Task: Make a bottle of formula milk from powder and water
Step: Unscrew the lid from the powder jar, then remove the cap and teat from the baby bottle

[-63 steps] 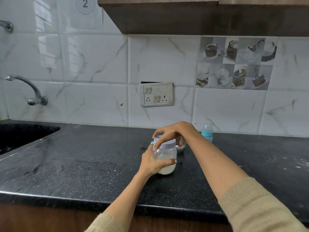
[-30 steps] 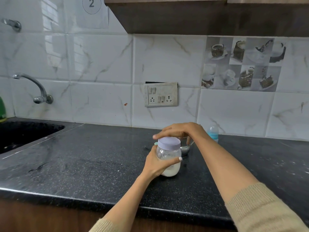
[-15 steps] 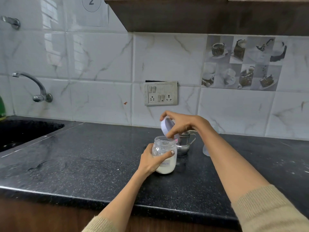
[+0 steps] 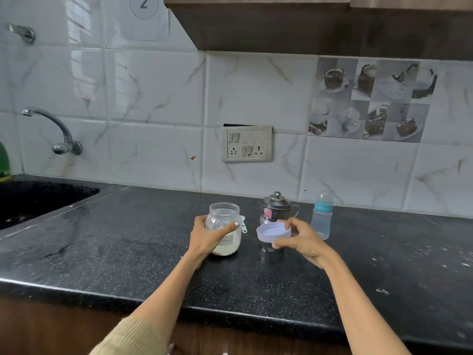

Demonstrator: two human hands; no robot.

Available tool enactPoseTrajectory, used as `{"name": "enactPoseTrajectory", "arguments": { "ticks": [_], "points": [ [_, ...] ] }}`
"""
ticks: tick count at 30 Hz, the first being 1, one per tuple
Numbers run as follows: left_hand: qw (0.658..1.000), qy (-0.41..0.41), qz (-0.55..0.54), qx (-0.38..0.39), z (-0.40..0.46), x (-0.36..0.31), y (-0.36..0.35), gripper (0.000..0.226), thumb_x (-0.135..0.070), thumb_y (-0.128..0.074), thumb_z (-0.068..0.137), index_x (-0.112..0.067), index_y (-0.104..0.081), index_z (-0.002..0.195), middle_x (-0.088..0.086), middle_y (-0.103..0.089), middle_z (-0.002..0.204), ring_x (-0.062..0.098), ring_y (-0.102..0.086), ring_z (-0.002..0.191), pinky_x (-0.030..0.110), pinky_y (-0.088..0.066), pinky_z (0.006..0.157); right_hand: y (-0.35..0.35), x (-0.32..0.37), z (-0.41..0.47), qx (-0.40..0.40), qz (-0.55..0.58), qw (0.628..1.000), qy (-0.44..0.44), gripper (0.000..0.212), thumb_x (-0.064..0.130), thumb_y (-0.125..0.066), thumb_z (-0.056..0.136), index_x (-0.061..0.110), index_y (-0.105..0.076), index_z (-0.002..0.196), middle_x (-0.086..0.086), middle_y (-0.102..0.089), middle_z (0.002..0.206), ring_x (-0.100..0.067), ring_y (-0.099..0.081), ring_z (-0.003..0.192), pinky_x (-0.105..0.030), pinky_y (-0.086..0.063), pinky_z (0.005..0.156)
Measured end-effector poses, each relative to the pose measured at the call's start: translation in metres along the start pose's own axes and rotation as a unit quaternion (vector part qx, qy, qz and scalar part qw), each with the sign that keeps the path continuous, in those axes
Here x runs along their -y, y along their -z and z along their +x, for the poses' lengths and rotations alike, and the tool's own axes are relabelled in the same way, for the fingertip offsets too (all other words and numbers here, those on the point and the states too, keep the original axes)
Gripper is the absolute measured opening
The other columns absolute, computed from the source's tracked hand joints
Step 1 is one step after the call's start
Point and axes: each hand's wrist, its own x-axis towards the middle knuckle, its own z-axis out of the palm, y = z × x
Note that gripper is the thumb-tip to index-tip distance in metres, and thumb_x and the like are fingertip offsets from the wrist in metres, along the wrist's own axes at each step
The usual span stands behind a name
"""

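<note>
Left hand (image 4: pixel 204 238) gripped open upright jar (image 4: pixel 224 228) on worktop (image 4: pixel 128 252). Right hand (image 4: pixel 302 239) held lid (image 4: pixel 273 233), just right of jar. Scoop (image 4: pixel 243 224) behind jar, nearer left hand.

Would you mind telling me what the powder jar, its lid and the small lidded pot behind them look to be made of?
Powder jar: clear glass or hard plastic, glossy; the white powder shows through it. Lid: pale lilac, matte and opaque, probably plastic. Lidded pot: shiny, reflective grey with a knob, likely stainless steel.
</note>
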Motion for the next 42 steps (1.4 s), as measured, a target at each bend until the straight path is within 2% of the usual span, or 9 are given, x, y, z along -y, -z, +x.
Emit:
{"name": "enactPoseTrajectory", "arguments": {
  "ticks": [3, 6, 11, 16, 20, 24, 27, 35, 42],
  "points": [
    [1.0, 0.018, 0.016, -0.009, 0.019, 0.011, 0.014, 0.103, -0.077, -0.079, 0.033, -0.018, -0.057, 0.115, -0.002, -0.067, 0.107, 0.012, -0.065, 0.094, 0.037, -0.055, 0.086, -0.01, -0.006, 0.0, 0.017, -0.066, 0.997, -0.022, 0.057, 0.028, -0.089, 0.038, 0.016, -0.045, 0.072, -0.007, -0.055, 0.092, -0.02, -0.05, 0.088, -0.034, -0.041, 0.073],
    [0.999, 0.022, 0.031, -0.02, 0.03, 0.008, 0.023, 0.096, -0.076, -0.078, 0.035, -0.018, -0.061, 0.109, -0.003, -0.068, 0.103, 0.013, -0.065, 0.092, 0.035, -0.055, 0.083, -0.026, -0.006, -0.003, 0.07, -0.11, 0.991, -0.015, 0.055, 0.027, -0.092, 0.041, 0.017, -0.045, 0.068, 0.0, -0.057, 0.082, -0.017, -0.051, 0.082, -0.032, -0.039, 0.071],
    [0.999, 0.017, 0.033, -0.02, 0.044, 0.001, 0.028, 0.054, -0.049, -0.081, 0.064, -0.018, -0.058, 0.102, 0.001, -0.065, 0.105, 0.017, -0.062, 0.092, 0.029, -0.047, 0.077, -0.061, -0.006, 0.0, 0.149, -0.116, 0.982, 0.012, 0.053, 0.011, -0.091, 0.054, 0.024, -0.039, 0.056, 0.006, -0.07, 0.112, -0.012, -0.064, 0.107, -0.029, -0.052, 0.083],
    [0.999, 0.026, 0.034, -0.019, 0.068, 0.005, 0.029, 0.067, -0.05, -0.081, 0.063, -0.011, -0.059, 0.113, 0.005, -0.063, 0.113, 0.02, -0.062, 0.1, 0.033, -0.051, 0.082, -0.089, -0.005, 0.008, 0.188, -0.138, 0.972, 0.027, 0.05, 0.01, -0.09, 0.057, 0.023, -0.042, 0.069, 0.005, -0.065, 0.118, -0.003, -0.061, 0.106, -0.02, -0.048, 0.088],
    [0.999, 0.031, 0.027, -0.009, 0.08, 0.007, 0.029, 0.066, -0.053, -0.082, 0.057, -0.016, -0.061, 0.107, 0.005, -0.065, 0.111, 0.021, -0.063, 0.1, 0.038, -0.052, 0.09, -0.1, -0.002, 0.019, 0.21, -0.137, 0.967, 0.032, 0.047, 0.009, -0.087, 0.063, 0.022, -0.045, 0.078, 0.007, -0.062, 0.12, 0.008, -0.057, 0.098, -0.007, -0.044, 0.077],
    [1.0, 0.027, 0.014, -0.008, 0.086, 0.005, 0.023, 0.051, -0.045, -0.082, 0.065, -0.019, -0.059, 0.102, 0.004, -0.064, 0.109, 0.02, -0.062, 0.1, 0.034, -0.051, 0.087, -0.106, -0.008, 0.032, 0.194, -0.12, 0.973, 0.039, 0.051, 0.013, -0.089, 0.06, 0.02, -0.043, 0.08, -0.002, -0.062, 0.128, -0.012, -0.058, 0.118, -0.035, -0.048, 0.1],
    [1.0, 0.023, 0.009, -0.004, 0.09, 0.006, 0.019, 0.049, -0.043, -0.08, 0.067, -0.018, -0.059, 0.103, 0.002, -0.063, 0.107, 0.019, -0.06, 0.098, 0.029, -0.049, 0.082, -0.112, -0.012, 0.04, 0.177, -0.146, 0.972, 0.045, 0.06, 0.035, -0.093, 0.046, 0.029, -0.042, 0.076, -0.015, -0.064, 0.122, -0.034, -0.052, 0.122, -0.054, -0.041, 0.102],
    [0.999, 0.014, 0.014, 0.036, 0.095, 0.005, 0.017, 0.049, -0.042, -0.076, 0.073, -0.02, -0.054, 0.111, 0.001, -0.057, 0.11, 0.019, -0.055, 0.104, 0.031, -0.046, 0.089, -0.113, -0.013, 0.042, 0.168, -0.167, 0.971, 0.031, 0.071, 0.044, -0.09, 0.039, 0.024, -0.036, 0.08, 0.008, -0.068, 0.115, -0.022, -0.057, 0.119, -0.046, -0.048, 0.097],
    [0.997, 0.028, 0.039, 0.066, 0.099, 0.005, 0.022, 0.092, -0.066, -0.075, 0.054, -0.017, -0.052, 0.129, 0.003, -0.057, 0.126, 0.02, -0.054, 0.111, 0.033, -0.046, 0.093, -0.114, -0.014, 0.04, 0.149, -0.172, 0.973, 0.037, 0.071, 0.046, -0.09, 0.039, 0.027, -0.036, 0.081, 0.007, -0.068, 0.114, -0.019, -0.058, 0.116, -0.044, -0.049, 0.096]
  ]
}}
